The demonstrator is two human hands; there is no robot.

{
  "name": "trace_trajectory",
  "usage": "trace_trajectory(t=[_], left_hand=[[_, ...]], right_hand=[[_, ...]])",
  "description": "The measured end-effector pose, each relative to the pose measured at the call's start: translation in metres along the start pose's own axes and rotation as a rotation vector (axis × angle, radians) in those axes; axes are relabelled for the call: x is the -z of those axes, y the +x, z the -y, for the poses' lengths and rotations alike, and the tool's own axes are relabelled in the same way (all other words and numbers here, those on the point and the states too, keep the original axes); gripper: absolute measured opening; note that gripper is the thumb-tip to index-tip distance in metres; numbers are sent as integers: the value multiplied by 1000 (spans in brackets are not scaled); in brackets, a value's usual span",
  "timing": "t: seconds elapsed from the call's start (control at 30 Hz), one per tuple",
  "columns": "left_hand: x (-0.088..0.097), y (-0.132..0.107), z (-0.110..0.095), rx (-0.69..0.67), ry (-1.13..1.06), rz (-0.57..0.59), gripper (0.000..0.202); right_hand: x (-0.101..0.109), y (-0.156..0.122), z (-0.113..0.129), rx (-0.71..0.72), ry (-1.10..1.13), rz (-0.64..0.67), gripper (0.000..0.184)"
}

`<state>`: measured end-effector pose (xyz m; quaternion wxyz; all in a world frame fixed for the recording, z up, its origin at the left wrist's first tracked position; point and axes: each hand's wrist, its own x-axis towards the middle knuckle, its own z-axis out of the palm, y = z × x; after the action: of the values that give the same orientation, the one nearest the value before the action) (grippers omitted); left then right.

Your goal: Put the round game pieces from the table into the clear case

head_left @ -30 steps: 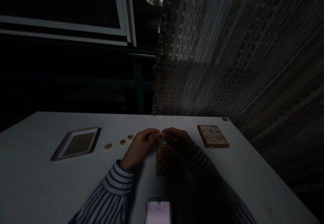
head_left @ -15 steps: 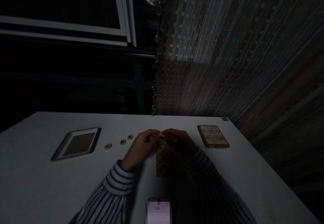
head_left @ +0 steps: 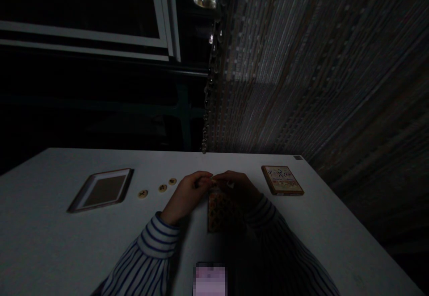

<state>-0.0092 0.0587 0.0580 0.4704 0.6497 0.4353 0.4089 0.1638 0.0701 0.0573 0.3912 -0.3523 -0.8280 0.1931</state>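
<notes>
The room is dim. My left hand [head_left: 187,193] and my right hand [head_left: 236,189] meet fingertip to fingertip over a white table [head_left: 50,242], both pinched closed on a small pale round token [head_left: 212,181] that barely shows between them. Under the hands lies a patterned orange board [head_left: 219,211]. Three more round tokens [head_left: 162,188] lie in a row on the table just left of my left hand. Both arms wear striped sleeves.
An empty shallow box tray [head_left: 103,189] sits at the left. A decorated box lid [head_left: 282,180] lies at the right. A phone [head_left: 210,280] rests at the near edge. A woven curtain [head_left: 318,72] hangs behind the table on the right.
The token between my fingertips showed clearly a second ago; now my fingers have closed over it and it is nearly hidden. The hands have stayed in place.
</notes>
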Motion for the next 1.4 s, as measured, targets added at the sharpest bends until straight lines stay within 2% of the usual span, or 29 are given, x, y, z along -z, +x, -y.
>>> trace_trajectory(t=[0.47,0.87,1.0,1.4], left_hand=[[1,0,-1,-4,89,-57,27],[1,-1,-6,-18,116,-11,26],[1,0,-4,-31,87,17,24],[1,-1,-5,2,94,5,22]], right_hand=[[2,1,1,-42,-28,-7,18],[4,0,4,-76,-2,40,17],[4,1,4,-60,-13,45,16],[2,0,0,-7,-14,46,14]])
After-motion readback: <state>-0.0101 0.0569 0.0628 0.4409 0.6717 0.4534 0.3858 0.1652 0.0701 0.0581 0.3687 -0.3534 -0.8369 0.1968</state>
